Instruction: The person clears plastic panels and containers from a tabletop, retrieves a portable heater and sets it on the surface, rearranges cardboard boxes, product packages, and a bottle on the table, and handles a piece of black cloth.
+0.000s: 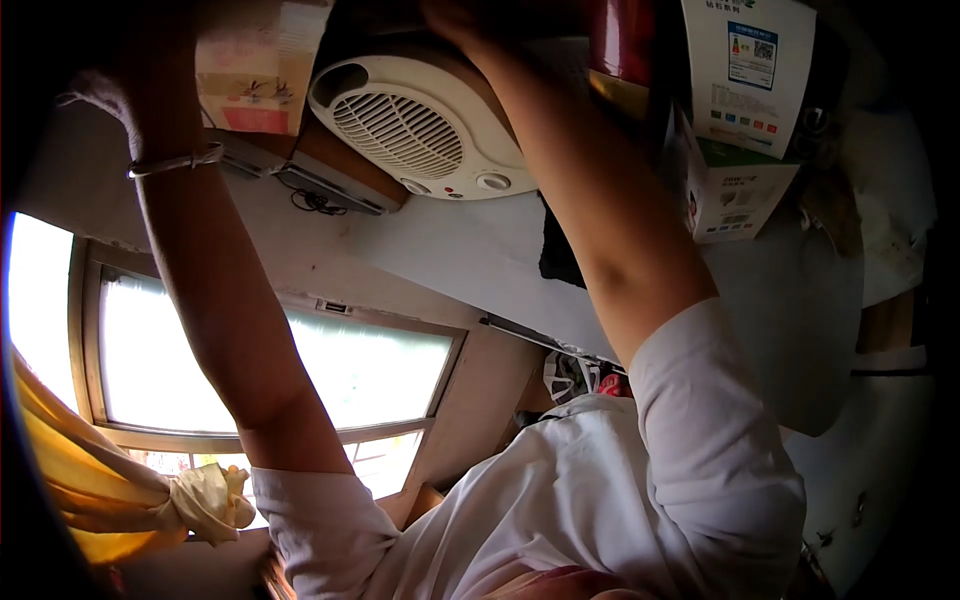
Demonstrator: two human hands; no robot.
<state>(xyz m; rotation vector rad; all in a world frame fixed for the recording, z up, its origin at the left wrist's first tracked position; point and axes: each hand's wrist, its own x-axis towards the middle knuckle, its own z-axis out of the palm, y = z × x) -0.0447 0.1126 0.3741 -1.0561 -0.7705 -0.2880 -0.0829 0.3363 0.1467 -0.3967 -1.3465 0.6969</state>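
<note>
My left hand (pixel 105 88) is raised at the upper left, mostly lost in shadow, with a thin bracelet (pixel 178 163) on its wrist. Its fingers and anything in them cannot be made out. A worn cardboard box (pixel 262 75) stands just right of that wrist. My right hand (pixel 452 18) reaches to the top edge, beside the upper side of a cream fan heater (pixel 400 128) with a round grille and two knobs. The fingers there are cut off and dark, so a grip cannot be seen. My right forearm passes in front of the heater's right end.
White printed boxes (pixel 748 75) and a shiny red container (pixel 622 42) stand right of my forearm. A thin flat device (pixel 340 180) with a coiled black cable (pixel 318 202) lies below the heater. At the lower left are a bright window (pixel 375 370) and a knotted yellow curtain (pixel 90 480).
</note>
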